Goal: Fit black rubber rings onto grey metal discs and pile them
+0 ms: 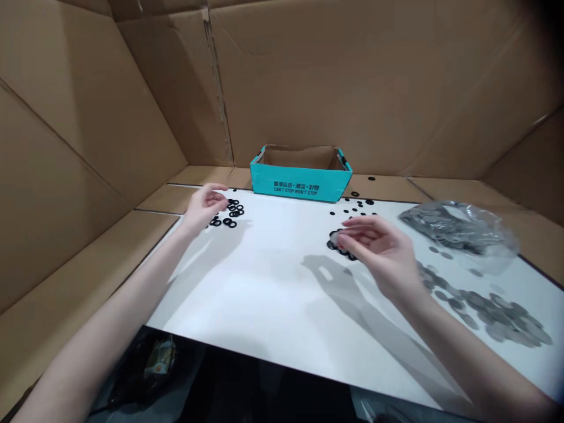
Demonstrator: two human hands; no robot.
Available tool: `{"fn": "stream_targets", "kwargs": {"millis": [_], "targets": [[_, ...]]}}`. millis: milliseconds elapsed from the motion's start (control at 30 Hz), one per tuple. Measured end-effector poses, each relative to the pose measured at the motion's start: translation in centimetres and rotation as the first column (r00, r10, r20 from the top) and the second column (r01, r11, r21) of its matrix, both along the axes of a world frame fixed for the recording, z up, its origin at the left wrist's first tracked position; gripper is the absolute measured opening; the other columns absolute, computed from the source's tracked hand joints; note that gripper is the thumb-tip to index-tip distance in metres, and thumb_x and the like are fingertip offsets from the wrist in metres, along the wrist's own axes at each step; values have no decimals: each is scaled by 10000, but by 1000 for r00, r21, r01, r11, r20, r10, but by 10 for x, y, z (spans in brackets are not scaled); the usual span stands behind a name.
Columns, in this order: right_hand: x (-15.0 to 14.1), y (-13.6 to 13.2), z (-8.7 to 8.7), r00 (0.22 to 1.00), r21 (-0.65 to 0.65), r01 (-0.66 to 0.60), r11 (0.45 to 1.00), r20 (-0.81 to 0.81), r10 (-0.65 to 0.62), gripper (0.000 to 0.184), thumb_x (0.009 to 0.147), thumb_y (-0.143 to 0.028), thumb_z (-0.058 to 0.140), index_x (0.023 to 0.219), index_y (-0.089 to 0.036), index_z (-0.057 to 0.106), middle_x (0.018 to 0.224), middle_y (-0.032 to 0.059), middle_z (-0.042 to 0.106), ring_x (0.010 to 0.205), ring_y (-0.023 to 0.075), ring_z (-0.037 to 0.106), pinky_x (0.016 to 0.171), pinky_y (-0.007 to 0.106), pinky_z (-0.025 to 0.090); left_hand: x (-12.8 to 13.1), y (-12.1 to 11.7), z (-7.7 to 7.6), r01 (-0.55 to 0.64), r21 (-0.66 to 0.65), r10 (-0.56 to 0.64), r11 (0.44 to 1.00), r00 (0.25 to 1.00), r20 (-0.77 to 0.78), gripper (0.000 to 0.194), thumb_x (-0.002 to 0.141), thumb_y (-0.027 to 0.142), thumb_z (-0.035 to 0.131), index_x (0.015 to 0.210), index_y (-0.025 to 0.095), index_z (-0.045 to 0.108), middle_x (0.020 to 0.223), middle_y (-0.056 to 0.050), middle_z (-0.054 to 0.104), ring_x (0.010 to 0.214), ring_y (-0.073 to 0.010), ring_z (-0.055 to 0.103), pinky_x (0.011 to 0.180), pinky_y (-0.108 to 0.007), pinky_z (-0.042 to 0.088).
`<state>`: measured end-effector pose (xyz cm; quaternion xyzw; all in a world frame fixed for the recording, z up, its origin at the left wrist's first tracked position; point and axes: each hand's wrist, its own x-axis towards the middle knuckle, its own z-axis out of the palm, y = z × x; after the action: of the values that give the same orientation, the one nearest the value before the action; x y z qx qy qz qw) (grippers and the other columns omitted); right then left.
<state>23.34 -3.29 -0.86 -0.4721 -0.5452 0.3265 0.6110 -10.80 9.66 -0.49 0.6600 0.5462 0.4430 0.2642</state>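
My left hand (205, 207) hangs with curled fingers just left of a loose cluster of small black rubber rings (232, 211), and anything inside its fingers is hidden. My right hand (370, 249) sits farther right on the white board (264, 282). Its fingertips pinch what looks like a pale metal washer (333, 238) over a second heap of black rings (341, 249). More black rings (352, 205) lie scattered behind that heap. Many grey metal washers (484, 311) spread across the right of the board.
A clear plastic bag of grey washers (453, 229) lies at the board's right rear. A teal open-topped cardboard box (302, 187) stands at the far edge. Cardboard walls (330, 76) surround the board. A dark bag (145, 367) lies below the near edge.
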Motion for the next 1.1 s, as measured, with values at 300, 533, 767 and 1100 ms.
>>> {"fn": "stream_targets", "kwargs": {"millis": [300,533,767,1100], "targets": [[-38,-5,-4,988,-9,-152,988,-9,152,351,765,-397,893,1001,-268,668,694,-23,742,693,207,780,683,352,662,104,-85,11,606,-80,-541,791,756,369,298,832,249,778,1096,200,647,828,-9,676,711,-122,671,685,-248,568],[-31,-10,-6,995,-26,-55,998,82,57,275,760,-317,879,957,-275,692,717,-13,744,671,190,748,640,324,618,111,-99,2,618,-79,-540,782,736,409,252,855,196,752,1083,217,647,873,-12,675,758,-113,668,726,-235,566],[-34,-12,-5,974,-63,-202,977,86,207,164,864,-330,790,968,-263,682,806,15,769,695,194,766,639,321,620,110,-103,0,623,-79,-541,779,730,417,248,883,227,747,1106,231,639,900,-24,666,822,-136,675,737,-245,568],[-35,-15,-10,956,16,-191,982,230,182,178,849,-216,765,997,-265,679,912,12,776,757,191,764,720,345,616,110,-103,-1,654,-47,-603,755,720,343,257,965,241,669,1204,213,578,906,-17,647,866,-134,673,780,-251,561]]}}
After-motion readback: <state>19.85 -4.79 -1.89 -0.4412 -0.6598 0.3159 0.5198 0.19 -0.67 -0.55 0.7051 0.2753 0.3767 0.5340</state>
